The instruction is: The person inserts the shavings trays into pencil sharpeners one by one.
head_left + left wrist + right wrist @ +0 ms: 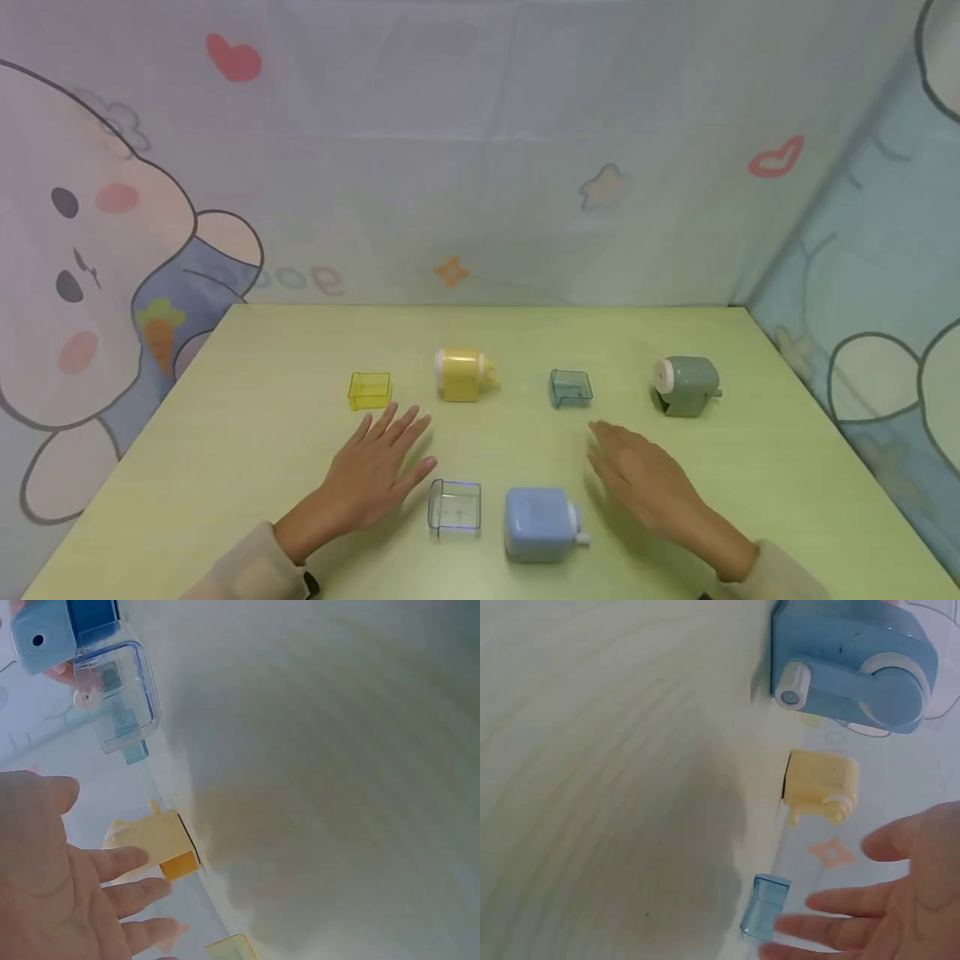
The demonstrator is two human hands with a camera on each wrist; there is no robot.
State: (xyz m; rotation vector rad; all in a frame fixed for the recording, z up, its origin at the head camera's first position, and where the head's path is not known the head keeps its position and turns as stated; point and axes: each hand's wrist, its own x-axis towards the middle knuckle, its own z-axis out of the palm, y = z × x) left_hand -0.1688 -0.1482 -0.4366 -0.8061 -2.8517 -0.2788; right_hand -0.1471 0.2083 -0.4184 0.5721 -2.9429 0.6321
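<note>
My left hand [371,475] hovers low with its fingers spread, holding nothing, between a yellow clear drawer [370,390] and a colourless clear drawer [455,506]. On the other side my right hand [645,479] has its fingers extended and is likewise without a load. A blue crank pencil sharpener [538,525] stands at the front between the hands, its handle to the right. Farther back is a yellow pencil sharpener [461,375]. Beyond the right fingertips lies a teal clear drawer [571,388], with a grey-green pencil sharpener [686,385] to its right.
The pale table [225,400] ends at a back edge against a printed curtain [480,167] with hearts, stars and a cartoon animal. Another curtain [885,275] hangs along the right side.
</note>
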